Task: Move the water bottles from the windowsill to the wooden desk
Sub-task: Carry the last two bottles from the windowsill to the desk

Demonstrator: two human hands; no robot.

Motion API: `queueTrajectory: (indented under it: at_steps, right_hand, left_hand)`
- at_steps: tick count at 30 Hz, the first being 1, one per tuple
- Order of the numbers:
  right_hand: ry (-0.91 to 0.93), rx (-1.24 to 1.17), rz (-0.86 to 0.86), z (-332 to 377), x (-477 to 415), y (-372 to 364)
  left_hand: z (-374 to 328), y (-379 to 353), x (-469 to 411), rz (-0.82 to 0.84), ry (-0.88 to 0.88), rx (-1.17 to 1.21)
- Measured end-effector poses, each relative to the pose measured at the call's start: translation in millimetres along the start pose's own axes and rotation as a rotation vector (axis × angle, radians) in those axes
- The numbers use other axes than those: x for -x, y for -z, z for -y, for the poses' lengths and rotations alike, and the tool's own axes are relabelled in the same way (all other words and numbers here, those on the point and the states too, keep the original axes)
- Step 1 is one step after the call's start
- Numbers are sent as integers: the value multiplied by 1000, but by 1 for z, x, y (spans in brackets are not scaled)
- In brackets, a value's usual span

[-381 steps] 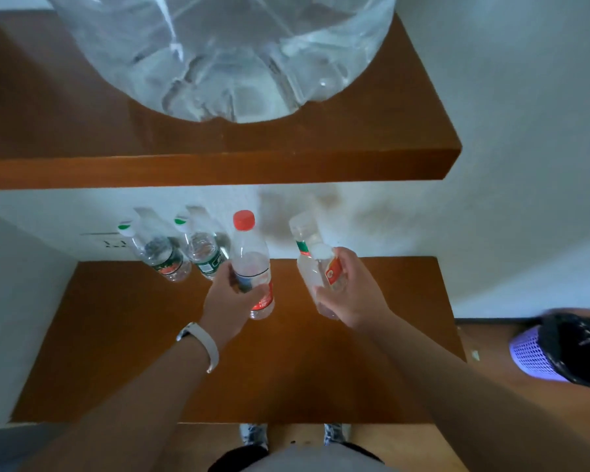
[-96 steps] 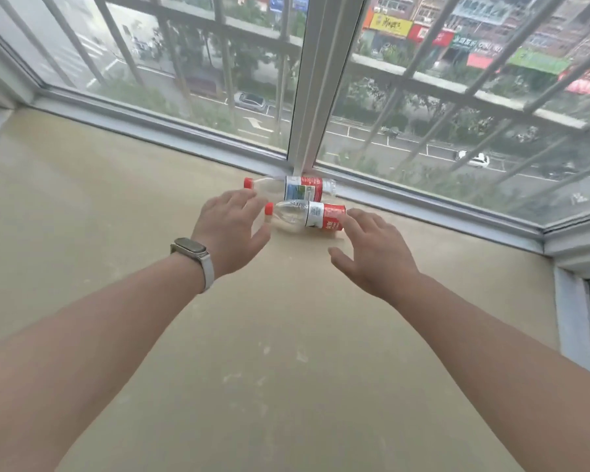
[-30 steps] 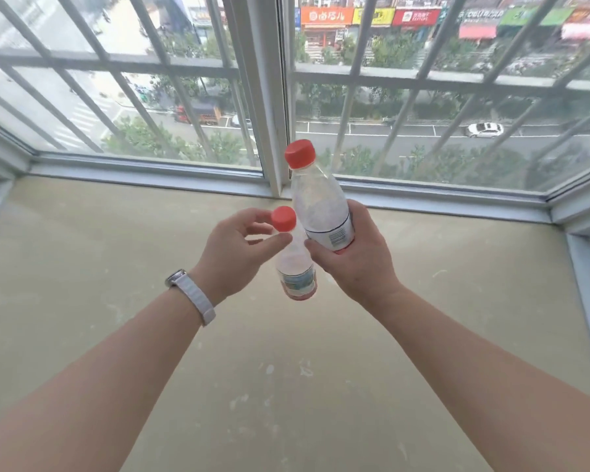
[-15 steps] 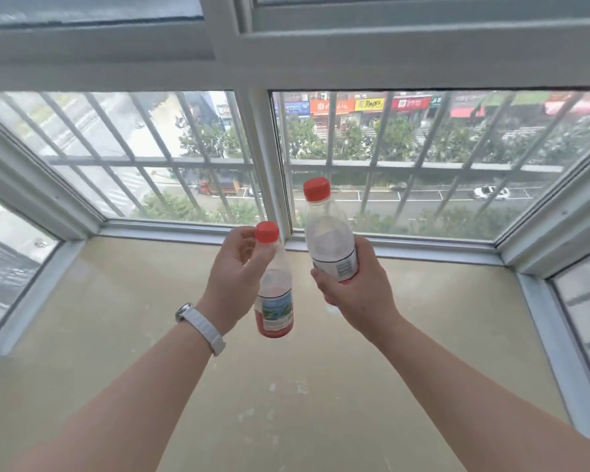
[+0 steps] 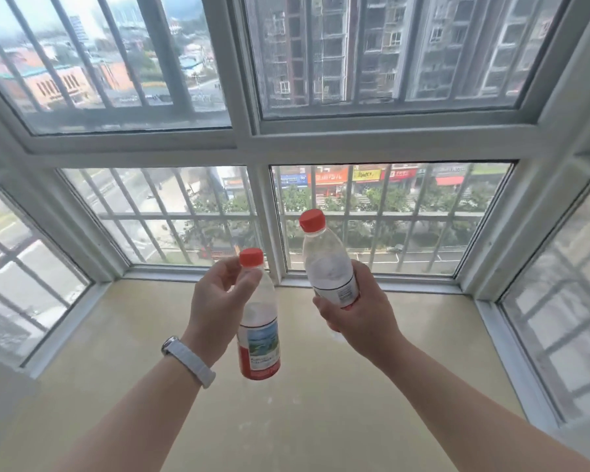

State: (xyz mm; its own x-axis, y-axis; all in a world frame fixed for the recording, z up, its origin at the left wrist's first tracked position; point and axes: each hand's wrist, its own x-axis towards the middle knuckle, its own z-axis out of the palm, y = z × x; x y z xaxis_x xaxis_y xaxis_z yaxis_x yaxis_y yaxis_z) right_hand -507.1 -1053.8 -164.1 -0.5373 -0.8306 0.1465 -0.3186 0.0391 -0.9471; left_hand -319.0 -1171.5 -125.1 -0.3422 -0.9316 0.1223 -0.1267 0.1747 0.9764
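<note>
Now 2 red-capped water bottles lifted clear above windowsill (image 5: 321, 420), ready for carrying. Left hand (image 5: 215, 311) grip pinching left bottle (image 5: 259, 335) near neck, so it hangs; right hand (image 5: 361, 315) grip wrapped around right bottle (image 5: 327, 267) at label, upright.

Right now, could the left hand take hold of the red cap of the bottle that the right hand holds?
Probably not as things stand: the left hand is shut on its own bottle. The cap of the other bottle, in the right hand, stands bare and near, with nothing between.
</note>
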Motion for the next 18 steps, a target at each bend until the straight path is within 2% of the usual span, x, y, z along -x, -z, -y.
queueTrajectory:
  at_steps: [13,18]
  right_hand:
    - [-8,-53,-174,80,113,-59]
    - [-8,-14,-267,109,162,-78]
  left_hand:
    - [-20,101,45,153,-126,80]
    - [-16,128,55,235,-116,153]
